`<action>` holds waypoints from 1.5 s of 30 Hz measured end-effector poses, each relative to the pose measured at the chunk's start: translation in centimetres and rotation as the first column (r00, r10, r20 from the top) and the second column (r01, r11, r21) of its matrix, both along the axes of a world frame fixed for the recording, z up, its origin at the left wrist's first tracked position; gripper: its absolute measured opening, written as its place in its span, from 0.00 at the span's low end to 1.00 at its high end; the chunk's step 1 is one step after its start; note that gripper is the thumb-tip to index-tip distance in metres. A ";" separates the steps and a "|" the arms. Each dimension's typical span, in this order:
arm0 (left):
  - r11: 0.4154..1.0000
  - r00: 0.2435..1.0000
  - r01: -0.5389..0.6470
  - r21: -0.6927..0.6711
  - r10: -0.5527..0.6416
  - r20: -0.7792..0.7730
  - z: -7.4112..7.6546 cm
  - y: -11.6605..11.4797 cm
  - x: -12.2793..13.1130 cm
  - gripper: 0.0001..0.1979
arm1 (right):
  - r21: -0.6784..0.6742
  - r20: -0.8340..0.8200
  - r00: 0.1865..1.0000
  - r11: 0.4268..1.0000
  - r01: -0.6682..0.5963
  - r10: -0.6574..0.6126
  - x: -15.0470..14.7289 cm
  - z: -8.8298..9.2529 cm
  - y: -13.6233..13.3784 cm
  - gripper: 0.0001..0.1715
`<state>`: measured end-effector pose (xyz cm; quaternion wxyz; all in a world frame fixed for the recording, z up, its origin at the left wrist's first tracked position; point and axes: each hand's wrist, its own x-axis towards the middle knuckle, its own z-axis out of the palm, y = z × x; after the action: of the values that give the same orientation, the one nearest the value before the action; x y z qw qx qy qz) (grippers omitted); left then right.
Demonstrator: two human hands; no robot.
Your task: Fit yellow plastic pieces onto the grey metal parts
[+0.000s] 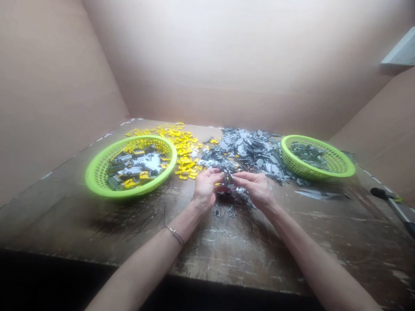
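A small dark part with a touch of yellow (228, 178) is held between two bare hands above a worn wooden tabletop (223, 261). It is pinched at its left side by the thumb and fingertips of the left hand (205, 188) and gripped at its right side by those of the right hand (256, 189); the exact placing of each fingertip is blurred and cannot be told. A metal bracelet (175, 235) is worn on the left wrist. Just below the hands, small metal bits (231, 212) are scattered on the wood. Beyond the fingers, a heap of grey metallic pieces (252, 148) is spread, bordered on its left by a pile of yellow frame-like pieces (185, 147). The piles are flanked by two lime-green perforated baskets: the left basket (93, 177) is loaded with mixed grey and yellow pieces (138, 166), and the right basket (320, 174) is partly filled with small dark pieces (307, 153). Thin dark strands (132, 216) are strewn near the left basket. At far right, a black-handled rod (396, 209) is seen. The work surface is enclosed by brown panels (210, 96), and a white box (409, 46) is mounted at upper right.
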<state>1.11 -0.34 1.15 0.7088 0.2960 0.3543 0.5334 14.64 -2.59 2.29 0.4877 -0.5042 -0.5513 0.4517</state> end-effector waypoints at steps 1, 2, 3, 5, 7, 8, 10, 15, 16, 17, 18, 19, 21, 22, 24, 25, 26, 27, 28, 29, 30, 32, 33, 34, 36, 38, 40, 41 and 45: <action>1.000 1.000 0.001 -0.003 -0.001 -0.007 0.0 0.0 0.0 0.11 | -0.015 -0.029 1.000 1.000 0.007 -0.008 0.0 0.0 0.0 0.15; 1.000 1.000 0.003 -0.006 -0.003 -0.010 0.0 0.0 0.0 0.11 | -0.022 -0.049 0.999 1.000 0.011 -0.012 0.0 -0.1 0.0 0.15; 1.000 1.000 0.005 -0.008 -0.005 -0.010 -0.1 0.0 0.1 0.11 | -0.023 -0.058 0.998 1.000 0.016 -0.017 -0.1 -0.1 0.1 0.15; 1.000 1.000 0.014 -0.009 -0.014 -0.002 -0.2 -0.1 0.1 0.11 | -0.019 -0.064 0.998 1.000 0.022 -0.023 -0.1 -0.4 0.2 0.14; 1.000 1.000 0.018 -0.007 -0.018 0.011 -0.3 -0.1 0.2 0.11 | -0.011 -0.067 0.997 0.999 0.030 -0.030 -0.2 -0.7 0.2 0.14; 1.000 1.000 0.015 -0.007 -0.015 0.017 -0.3 -0.1 0.2 0.11 | -0.005 -0.064 0.997 0.999 0.034 -0.035 -0.2 -0.8 0.2 0.14; 1.000 1.000 -0.001 -0.009 0.001 0.023 -0.4 -0.1 0.2 0.11 | 0.019 -0.044 0.998 0.999 0.034 -0.033 -0.3 -1.0 0.2 0.14; 1.000 1.000 -0.012 -0.029 0.012 0.015 -0.3 -0.1 0.2 0.11 | 0.155 0.113 0.993 0.988 0.000 -0.018 -0.4 -0.9 0.0 0.11; 0.999 1.000 -0.013 -0.030 0.013 0.014 -0.3 -0.1 0.1 0.12 | 0.197 0.156 0.987 0.980 0.002 -0.033 -0.4 -1.0 0.0 0.10; 1.000 1.000 -0.011 -0.028 0.012 0.015 -0.3 -0.1 0.1 0.12 | 0.242 0.201 0.978 0.970 0.004 -0.054 -0.4 -1.0 -0.1 0.09; 1.000 1.000 -0.010 -0.024 0.011 0.017 -0.2 -0.1 0.1 0.12 | 0.287 0.246 0.966 0.958 0.004 -0.078 -0.4 -1.1 -0.1 0.09; 1.000 1.000 -0.008 -0.018 0.008 0.019 -0.2 -0.2 0.1 0.11 | 0.329 0.289 0.952 0.944 0.002 -0.103 -0.4 -1.2 -0.2 0.08; 1.000 1.000 -0.007 -0.008 0.007 0.020 -0.2 -0.2 0.1 0.11 | 0.394 0.362 0.920 0.919 -0.005 -0.151 -0.5 -1.3 -0.2 0.08; 1.000 1.000 -0.007 -0.006 0.007 0.018 -0.2 -0.2 0.1 0.11 | 0.417 0.390 0.904 0.909 -0.006 -0.173 -0.5 -1.3 -0.3 0.08; 1.000 1.000 -0.009 -0.001 0.010 0.016 -0.1 -0.3 0.1 0.11 | 0.456 0.431 0.877 0.890 -0.008 -0.214 -0.5 -1.3 -0.3 0.08; 1.000 1.000 -0.010 0.001 0.010 0.016 -0.1 -0.3 0.1 0.11 | 0.475 0.448 0.863 0.880 -0.010 -0.233 -0.5 -1.2 -0.3 0.08; 1.000 1.000 -0.012 0.002 0.012 0.016 -0.1 -0.3 0.1 0.11 | 0.495 0.464 0.849 0.869 -0.013 -0.252 -0.5 -1.2 -0.3 0.08; 1.000 1.000 -0.014 0.003 0.014 0.016 -0.1 -0.3 0.1 0.11 | 0.516 0.478 0.836 0.856 -0.017 -0.271 -0.5 -1.3 -0.4 0.08; 1.000 1.000 -0.015 0.004 0.015 0.016 -0.1 -0.3 0.1 0.11 | 0.537 0.490 0.822 0.843 -0.022 -0.291 -0.6 -1.3 -0.4 0.08; 1.000 1.000 -0.017 0.005 0.017 0.016 -0.1 -0.3 0.1 0.11 | 0.557 0.500 0.808 0.830 -0.026 -0.310 -0.6 -1.4 -0.4 0.09; 1.000 1.000 -0.020 0.005 0.020 0.016 0.0 -0.4 0.1 0.11 | 0.576 0.507 0.795 0.817 -0.025 -0.333 -0.6 -1.5 -0.4 0.09; 1.000 0.999 -0.029 0.002 0.029 0.014 0.0 -0.4 0.1 0.12 | 0.605 0.523 0.765 0.796 -0.023 -0.376 -0.6 -1.7 -0.5 0.09; 0.999 0.999 -0.033 0.001 0.033 0.015 0.0 -0.4 0.1 0.12 | 0.618 0.535 0.747 0.786 -0.028 -0.394 -0.5 -1.8 -0.5 0.10; 0.999 0.999 -0.035 0.000 0.035 0.016 0.0 -0.4 0.1 0.13 | 0.630 0.548 0.729 0.776 -0.036 -0.411 -0.5 -1.9 -0.5 0.10; 0.999 0.999 -0.034 0.001 0.034 0.021 0.0 -0.4 0.1 0.13 | 0.651 0.573 0.694 0.757 -0.062 -0.436 -0.5 -2.0 -0.6 0.10; 0.999 0.999 -0.035 0.000 0.035 0.028 0.0 -0.5 0.2 0.13 | 0.664 0.590 0.669 0.743 -0.082 -0.453 -0.5 -2.2 -0.6 0.10; 0.999 0.999 -0.039 -0.008 0.040 0.029 0.0 -0.5 0.3 0.13 | 0.661 0.601 0.658 0.745 -0.091 -0.453 -0.6 -2.3 -0.6 0.10; 0.999 0.999 -0.042 -0.013 0.043 0.027 0.0 -0.5 0.3 0.13 | 0.657 0.606 0.658 0.748 -0.095 -0.448 -0.6 -2.4 -0.6 0.11; 0.999 0.999 -0.034 -0.011 0.034 0.020 0.0 -0.6 0.4 0.13 | 0.640 0.606 0.675 0.762 -0.101 -0.420 -0.9 -2.5 -0.7 0.11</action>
<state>1.53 -0.91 1.14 0.7048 0.2807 0.3548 0.5464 13.75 -3.28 -0.20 0.4095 -0.4964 -0.7643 -0.0413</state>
